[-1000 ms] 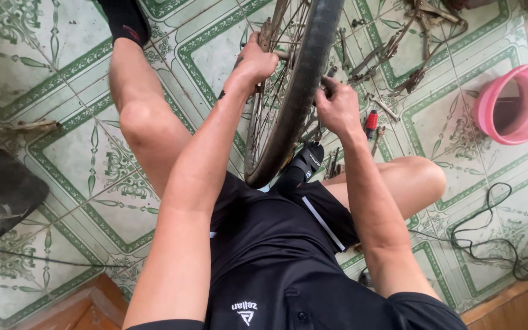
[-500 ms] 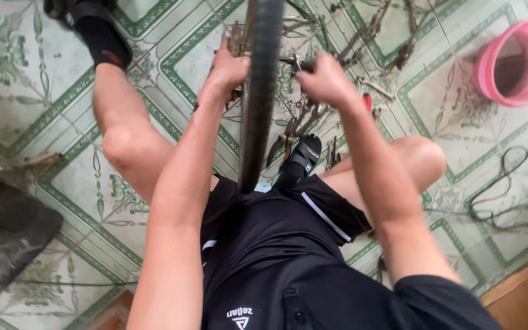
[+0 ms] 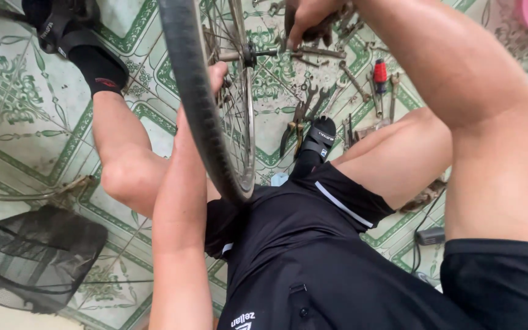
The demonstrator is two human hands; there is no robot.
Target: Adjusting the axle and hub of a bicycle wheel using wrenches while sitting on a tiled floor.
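Right hand (image 3: 313, 21) gripped a rusty tool at the axle (image 3: 249, 56); left hand (image 3: 217, 76), grip hidden, behind the spokes. Smooth black tyre (image 3: 200, 104) had swung left.

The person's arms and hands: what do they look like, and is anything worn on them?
Both arms are bare from the wrist up to short black sleeves. No gloves, watch or rings show. The right hand has dark grime on its fingers; the left hand is mostly hidden behind the wheel, so little of it can be judged.
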